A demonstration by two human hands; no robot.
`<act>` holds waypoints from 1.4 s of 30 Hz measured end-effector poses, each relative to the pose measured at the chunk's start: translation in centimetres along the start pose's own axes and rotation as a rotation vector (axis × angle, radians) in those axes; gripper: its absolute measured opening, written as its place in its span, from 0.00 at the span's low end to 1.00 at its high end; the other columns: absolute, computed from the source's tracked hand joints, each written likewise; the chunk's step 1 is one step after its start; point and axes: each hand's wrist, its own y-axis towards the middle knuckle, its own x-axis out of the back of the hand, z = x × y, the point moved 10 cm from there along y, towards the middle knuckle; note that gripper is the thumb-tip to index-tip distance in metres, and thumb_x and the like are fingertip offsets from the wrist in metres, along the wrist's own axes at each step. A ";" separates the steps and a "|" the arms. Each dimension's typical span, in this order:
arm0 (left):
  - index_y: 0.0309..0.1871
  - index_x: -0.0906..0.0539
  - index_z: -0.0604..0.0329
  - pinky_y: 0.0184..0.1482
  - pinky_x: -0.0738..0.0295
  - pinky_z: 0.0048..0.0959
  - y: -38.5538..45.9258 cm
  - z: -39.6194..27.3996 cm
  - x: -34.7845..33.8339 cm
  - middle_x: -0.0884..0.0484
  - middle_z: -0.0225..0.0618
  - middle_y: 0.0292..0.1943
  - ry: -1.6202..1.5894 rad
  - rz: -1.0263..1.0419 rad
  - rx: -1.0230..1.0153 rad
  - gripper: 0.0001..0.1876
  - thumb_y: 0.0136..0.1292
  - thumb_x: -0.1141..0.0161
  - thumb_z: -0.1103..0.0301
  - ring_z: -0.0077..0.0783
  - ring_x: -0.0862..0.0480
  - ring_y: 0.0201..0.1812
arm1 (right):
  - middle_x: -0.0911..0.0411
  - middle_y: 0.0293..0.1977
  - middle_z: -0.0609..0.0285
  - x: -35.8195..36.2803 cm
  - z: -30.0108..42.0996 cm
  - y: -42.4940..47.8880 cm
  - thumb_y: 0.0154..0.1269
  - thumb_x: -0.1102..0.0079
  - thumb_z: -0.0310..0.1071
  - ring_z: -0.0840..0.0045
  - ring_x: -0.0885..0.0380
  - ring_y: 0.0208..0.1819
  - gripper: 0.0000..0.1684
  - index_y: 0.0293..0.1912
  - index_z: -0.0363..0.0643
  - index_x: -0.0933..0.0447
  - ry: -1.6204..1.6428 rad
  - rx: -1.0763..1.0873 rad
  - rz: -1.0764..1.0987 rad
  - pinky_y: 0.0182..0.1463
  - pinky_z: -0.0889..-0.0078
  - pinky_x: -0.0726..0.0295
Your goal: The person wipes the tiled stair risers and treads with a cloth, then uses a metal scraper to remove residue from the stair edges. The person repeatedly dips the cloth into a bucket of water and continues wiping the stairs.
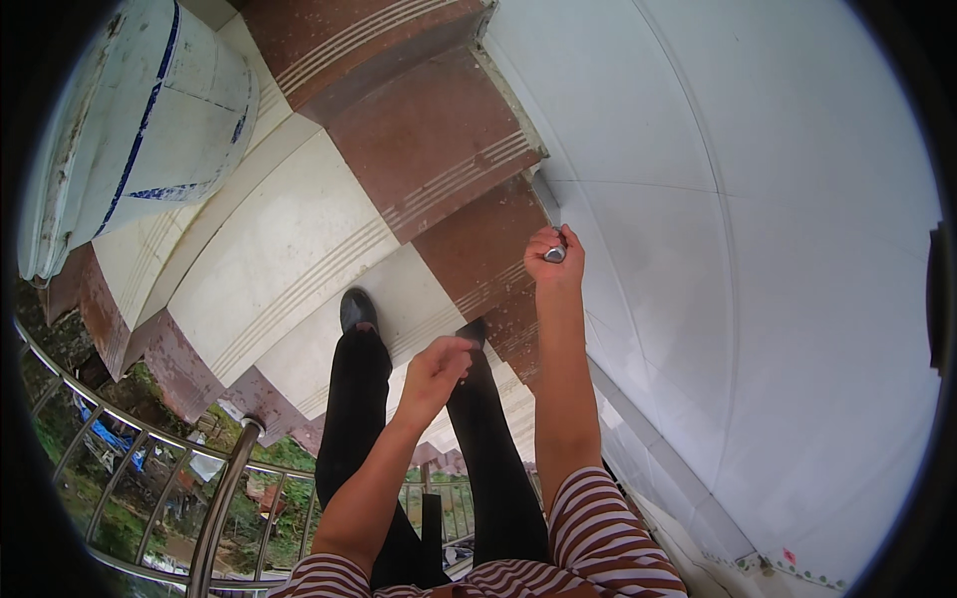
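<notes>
Near the white wall, my right hand (554,254) is closed around a small object with a rounded metal end (555,254); the rest of it is hidden in my fist. My left hand (437,374) hangs in front of my legs, its fingers curled, and I cannot tell if anything is in it. Below the hands are stair steps in cream stone (280,198) and red-brown stone (434,134), with grooved lines along their edges. My feet, in dark shoes (359,308), stand on the steps.
A large white bucket (202,97) with blue marks stands at the upper left. A metal railing (224,508) curves along the lower left, with plants and debris beyond it. The smooth white wall (658,224) borders the stairs on the right.
</notes>
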 end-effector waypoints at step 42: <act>0.51 0.21 0.63 0.46 0.25 0.21 -1.0 0.4 -0.6 0.19 0.30 0.36 -0.065 0.013 -0.065 0.10 0.70 0.43 0.70 0.20 0.21 0.38 | 0.31 0.21 0.66 -2.0 0.2 -1.7 0.68 0.48 0.36 0.81 0.31 0.18 0.12 0.37 0.34 0.30 0.133 0.100 0.046 0.18 0.80 0.35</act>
